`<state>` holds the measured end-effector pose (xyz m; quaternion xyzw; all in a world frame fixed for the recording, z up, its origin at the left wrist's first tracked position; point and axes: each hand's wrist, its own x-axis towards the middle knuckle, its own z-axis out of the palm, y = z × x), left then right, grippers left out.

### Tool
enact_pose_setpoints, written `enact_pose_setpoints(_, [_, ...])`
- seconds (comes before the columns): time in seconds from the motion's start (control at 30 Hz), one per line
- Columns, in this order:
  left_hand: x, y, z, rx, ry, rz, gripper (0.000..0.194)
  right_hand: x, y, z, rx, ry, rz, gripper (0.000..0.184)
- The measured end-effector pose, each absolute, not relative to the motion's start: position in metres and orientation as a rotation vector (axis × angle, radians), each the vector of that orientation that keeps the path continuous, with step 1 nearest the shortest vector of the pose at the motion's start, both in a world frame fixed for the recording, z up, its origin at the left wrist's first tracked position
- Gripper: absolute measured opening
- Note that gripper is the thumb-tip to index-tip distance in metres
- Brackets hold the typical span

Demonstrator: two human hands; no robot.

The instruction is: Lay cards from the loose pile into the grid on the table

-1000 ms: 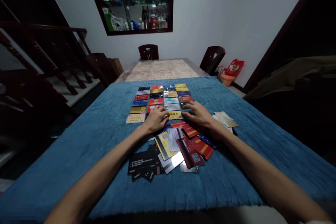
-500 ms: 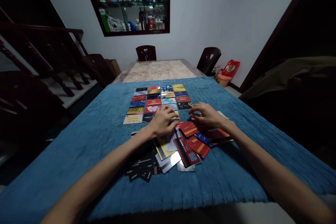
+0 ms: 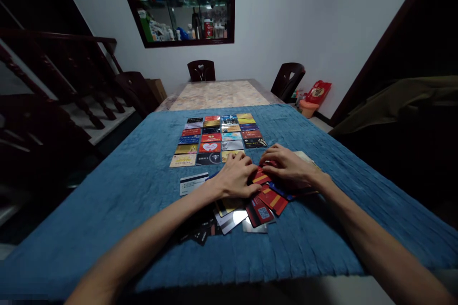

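Note:
A neat grid of cards (image 3: 218,138) lies in rows on the blue cloth (image 3: 136,186). Nearer me a loose heap of cards (image 3: 250,205) overlaps in red, black, silver and yellow. My left hand (image 3: 236,178) rests palm down on the heap's upper middle, fingers curled onto the cards. My right hand (image 3: 286,164) lies just to its right, fingers bent over a red card (image 3: 260,177) at the heap's top edge. Whether either hand has a card lifted is not visible. A single white card (image 3: 193,183) lies apart at the heap's left.
The cloth covers the near part of a long table (image 3: 218,94) with a marbled top. Two dark chairs (image 3: 202,70) stand at the far end, another at the left. A stair rail (image 3: 71,71) runs along the left. A wall shelf (image 3: 186,5) holds bottles.
Both hands have drawn back from the grid's front row onto the loose heap. The heap has been pushed together, and the white card now shows at its left.

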<state>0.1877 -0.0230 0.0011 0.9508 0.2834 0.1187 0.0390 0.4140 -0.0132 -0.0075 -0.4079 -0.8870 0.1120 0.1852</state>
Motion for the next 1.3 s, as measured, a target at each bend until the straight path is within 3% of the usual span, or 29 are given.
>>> enact_pose_setpoints(0.43, [0.18, -0.024, -0.003, 2.91, 0.791, 0.411, 0.021, 0.41, -0.023, 0.002, -1.22, -2.536, 0.36, 0.027])
enact_pose_setpoints(0.73, [0.169, -0.007, -0.005, 2.699, 0.696, 0.59, 0.024, 0.412, -0.032, 0.014, -1.075, -2.459, 0.536, 0.032])
enact_pose_setpoints(0.93, [0.165, -0.003, -0.002, 2.61, 0.719, 0.584, 0.03, 0.408, -0.03, 0.011, -1.169, -2.518, 0.497, 0.017])
enact_pose_setpoints(1.3, [0.162, 0.006, -0.013, 2.55, 0.83, 0.764, 0.023, 0.409, -0.021, -0.007, -1.204, -2.383, 0.526, 0.02])
